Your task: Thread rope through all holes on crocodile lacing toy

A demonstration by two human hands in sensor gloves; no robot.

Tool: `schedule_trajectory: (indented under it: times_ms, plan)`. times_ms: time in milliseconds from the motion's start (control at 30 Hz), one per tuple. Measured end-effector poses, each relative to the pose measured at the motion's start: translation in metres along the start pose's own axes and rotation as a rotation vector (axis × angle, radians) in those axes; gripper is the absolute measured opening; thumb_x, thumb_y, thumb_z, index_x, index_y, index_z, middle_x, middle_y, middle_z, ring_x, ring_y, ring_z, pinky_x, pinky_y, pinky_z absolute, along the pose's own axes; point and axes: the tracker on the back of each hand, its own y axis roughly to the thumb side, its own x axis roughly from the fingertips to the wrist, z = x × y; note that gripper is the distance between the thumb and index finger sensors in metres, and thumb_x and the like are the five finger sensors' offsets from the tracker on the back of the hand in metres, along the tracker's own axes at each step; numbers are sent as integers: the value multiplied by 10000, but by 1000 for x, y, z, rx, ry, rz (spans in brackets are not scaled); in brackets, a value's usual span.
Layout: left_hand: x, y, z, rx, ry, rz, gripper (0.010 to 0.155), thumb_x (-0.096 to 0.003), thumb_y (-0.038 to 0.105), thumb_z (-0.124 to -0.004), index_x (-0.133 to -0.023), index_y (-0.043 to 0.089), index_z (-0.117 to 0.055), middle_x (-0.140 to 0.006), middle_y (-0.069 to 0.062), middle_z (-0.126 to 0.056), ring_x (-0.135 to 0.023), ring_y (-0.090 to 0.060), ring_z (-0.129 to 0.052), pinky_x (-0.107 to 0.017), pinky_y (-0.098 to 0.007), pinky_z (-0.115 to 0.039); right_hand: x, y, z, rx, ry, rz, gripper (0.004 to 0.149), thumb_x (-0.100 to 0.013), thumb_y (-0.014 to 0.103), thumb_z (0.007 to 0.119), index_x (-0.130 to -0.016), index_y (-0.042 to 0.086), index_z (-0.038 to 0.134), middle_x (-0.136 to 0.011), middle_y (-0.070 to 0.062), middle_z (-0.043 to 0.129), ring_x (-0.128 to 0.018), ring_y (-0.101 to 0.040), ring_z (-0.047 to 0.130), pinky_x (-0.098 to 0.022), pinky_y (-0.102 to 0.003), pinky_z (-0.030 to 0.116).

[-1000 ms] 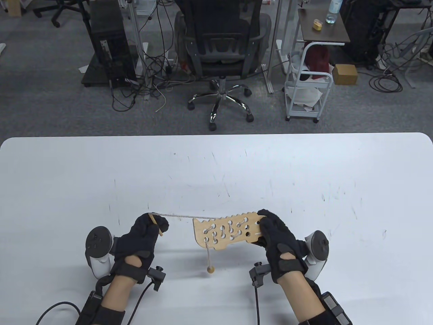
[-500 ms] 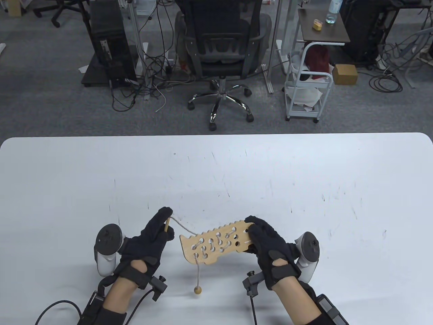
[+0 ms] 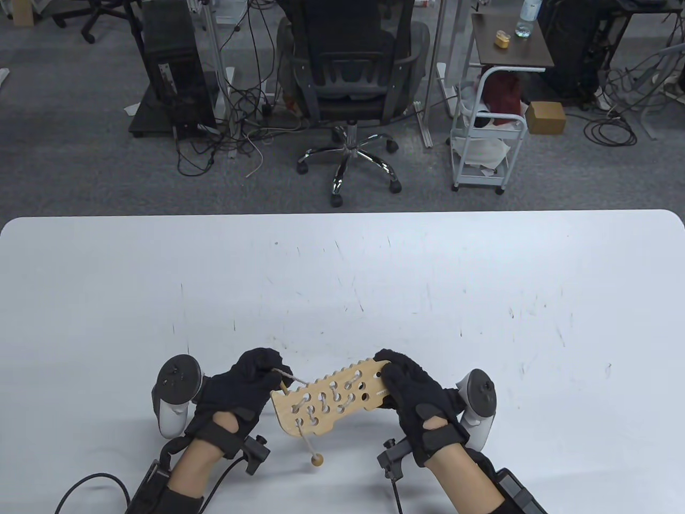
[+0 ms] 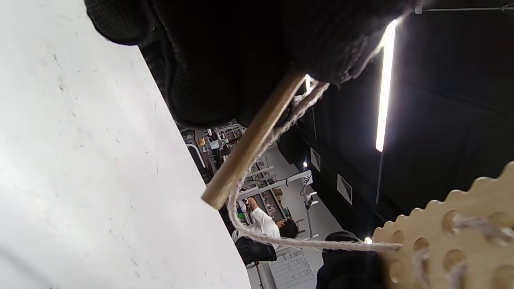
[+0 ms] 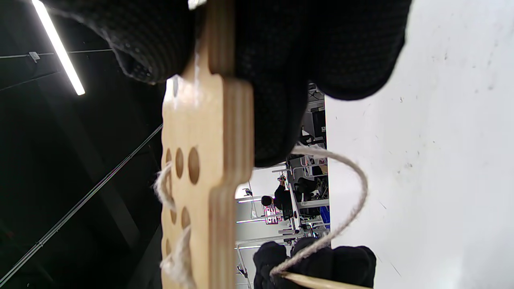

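Gripping the pale wooden crocodile lacing board (image 3: 327, 402) by one end above the white table (image 3: 342, 278), the right hand (image 3: 412, 396) keeps it tilted; the left hand (image 3: 241, 388) pinches the wooden needle (image 4: 251, 144). Only the right wrist view shows the grey rope (image 5: 341, 208) looping behind the board.

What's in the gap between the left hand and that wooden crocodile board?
Only a short slack run of rope, from the wooden needle in the left hand to the crocodile board; the left wrist view shows it best.
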Motion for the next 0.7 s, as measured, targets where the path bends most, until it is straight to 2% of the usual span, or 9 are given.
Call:
schedule_trajectory:
  times_ms: [200,567,700]
  plan:
    - [2,3,-3,-47,21,-10,466,-374,434,-886,-834,381,-832,-723,66,-940,-622,-199,-960,-711,-529,-656,0,-1,1,-2,11,-5,479,-465,360,801,-879,124,753,-688,-35,999,-467,-198,1090,-418,-408,846]
    - [0,-2,-25,233,-126,17,423,-412,354,-864,-823,325,-770,-790,61,-949,-683,-205,-1000,-697,-539,-698,2,-3,7,0,45,-11,476,-466,358,801,-879,125,753,-690,-35,998,-469,-198,1090,-419,-407,846]
    - [0,-1,-34,285,-174,19,423,-413,348,-861,-823,318,-761,-797,64,-941,-690,-204,-996,-699,-539,-693,3,-4,9,1,58,-14,477,-465,358,801,-879,125,753,-689,-34,999,-469,-200,1090,-420,-407,845]
